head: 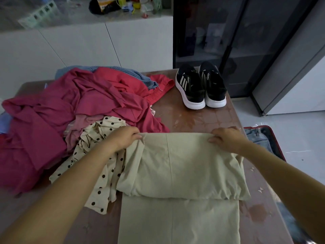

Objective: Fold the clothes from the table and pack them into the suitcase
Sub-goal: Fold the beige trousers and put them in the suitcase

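Two hands, left hand (125, 138) and right hand (226, 138), pinching beige garment's (184, 164) far fold corners; fold likely skews if left corner snags polka-dot garment (98, 155).

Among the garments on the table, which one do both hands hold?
The plain beige garment, partly folded: the left hand and right hand pinch its far edge. The magenta cloth and the black-dotted cream cloth lie crumpled, ungripped.
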